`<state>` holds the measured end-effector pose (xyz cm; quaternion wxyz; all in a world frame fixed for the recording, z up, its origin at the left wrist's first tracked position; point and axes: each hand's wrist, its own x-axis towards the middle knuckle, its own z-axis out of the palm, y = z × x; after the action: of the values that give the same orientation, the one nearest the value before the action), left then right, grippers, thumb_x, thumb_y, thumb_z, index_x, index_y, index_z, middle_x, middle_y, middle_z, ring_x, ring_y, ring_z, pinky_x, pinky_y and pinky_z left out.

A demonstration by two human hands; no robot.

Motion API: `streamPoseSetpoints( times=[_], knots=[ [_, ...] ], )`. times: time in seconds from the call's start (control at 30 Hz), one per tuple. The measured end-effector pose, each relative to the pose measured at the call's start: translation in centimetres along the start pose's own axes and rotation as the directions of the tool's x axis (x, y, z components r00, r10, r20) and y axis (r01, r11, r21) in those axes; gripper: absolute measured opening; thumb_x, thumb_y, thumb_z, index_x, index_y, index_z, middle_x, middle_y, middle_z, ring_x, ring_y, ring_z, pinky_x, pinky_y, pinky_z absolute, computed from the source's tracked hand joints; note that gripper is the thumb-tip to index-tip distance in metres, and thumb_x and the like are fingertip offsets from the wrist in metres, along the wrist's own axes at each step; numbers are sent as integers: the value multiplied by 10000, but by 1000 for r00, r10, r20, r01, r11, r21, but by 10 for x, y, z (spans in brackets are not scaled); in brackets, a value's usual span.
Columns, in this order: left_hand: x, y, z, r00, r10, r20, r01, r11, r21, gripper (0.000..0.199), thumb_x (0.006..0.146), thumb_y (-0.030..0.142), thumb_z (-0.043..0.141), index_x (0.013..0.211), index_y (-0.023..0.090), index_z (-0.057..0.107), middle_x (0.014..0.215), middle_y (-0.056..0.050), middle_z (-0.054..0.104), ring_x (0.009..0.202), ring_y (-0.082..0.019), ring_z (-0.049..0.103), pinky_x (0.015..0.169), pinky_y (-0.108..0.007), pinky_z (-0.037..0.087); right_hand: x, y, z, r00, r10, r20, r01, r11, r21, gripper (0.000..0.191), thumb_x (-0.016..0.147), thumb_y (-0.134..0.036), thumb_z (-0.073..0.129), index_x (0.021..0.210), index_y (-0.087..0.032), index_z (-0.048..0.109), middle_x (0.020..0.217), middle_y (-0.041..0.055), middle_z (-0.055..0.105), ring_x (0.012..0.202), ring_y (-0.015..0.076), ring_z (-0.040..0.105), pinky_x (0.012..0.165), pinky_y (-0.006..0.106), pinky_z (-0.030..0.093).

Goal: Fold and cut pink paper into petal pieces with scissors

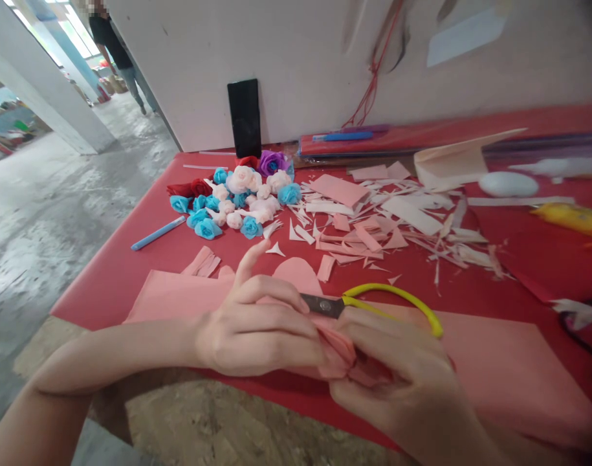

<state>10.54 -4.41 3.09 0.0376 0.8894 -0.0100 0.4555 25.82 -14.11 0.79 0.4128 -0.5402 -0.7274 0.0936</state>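
Between my two hands is a folded, layered piece of pink paper [338,349] near the table's front edge. My left hand [264,327] has its fingers wrapped over the paper's left side, with the index finger pointing up. From the right, my right hand [397,369] pinches the same piece. Yellow-handled scissors [393,292] lie just behind the hands on larger pink sheets [499,349], their dark blades partly covered by my left fingers. A rounded pink cutout [298,275] sits behind my left hand.
Paper flowers [242,178] cluster at the back left, beside a blue pen [158,233]. A black phone [244,118] leans on the wall. Paper scraps [368,233], a white oval object [508,184] and a yellow object [574,219] lie behind and right. A person [114,48] stands far left.
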Motion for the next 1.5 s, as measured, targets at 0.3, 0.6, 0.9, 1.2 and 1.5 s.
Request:
streamPoseSetpoints(
  times=[0.3,0.6,0.9,1.2,1.5],
  knots=[
    [-4,0,3,1000,-19,13,20,999,-48,147,816,193,556,704,257,626,688,102,691,769,-83,574,1115,-370,239,-2,0,1,1000,-14,-21,13,999,-44,167,623,-83,455,542,-195,361,493,-40,359,464,88,331,456,245,295],
    [-2,0,2,996,-59,62,62,997,-44,82,834,211,518,829,197,599,729,40,699,763,-105,596,1113,-380,230,5,-2,2,994,-49,-94,47,998,-30,182,658,-82,453,519,-180,390,470,-39,384,444,73,347,430,219,292],
    [-2,-3,2,986,-80,147,105,980,-168,89,809,215,552,884,175,578,734,14,688,765,-118,594,988,-354,402,3,-2,2,986,-93,-136,90,995,-33,164,686,-63,456,574,-180,433,497,-30,462,479,90,423,453,236,341],
    [-1,-8,3,905,-207,372,342,873,-348,46,744,143,585,785,162,580,754,-34,667,823,-139,584,770,-282,489,12,1,-4,979,-202,-22,196,967,-164,175,715,-78,452,570,-148,521,499,0,508,457,95,453,414,227,362],
    [0,-4,6,808,-451,378,585,688,-429,76,691,72,538,719,137,509,706,-17,583,716,-108,541,715,-264,463,21,-4,-32,999,-31,-7,31,999,-28,135,760,-148,522,636,-188,559,583,0,584,502,94,535,443,208,414]
  ],
)
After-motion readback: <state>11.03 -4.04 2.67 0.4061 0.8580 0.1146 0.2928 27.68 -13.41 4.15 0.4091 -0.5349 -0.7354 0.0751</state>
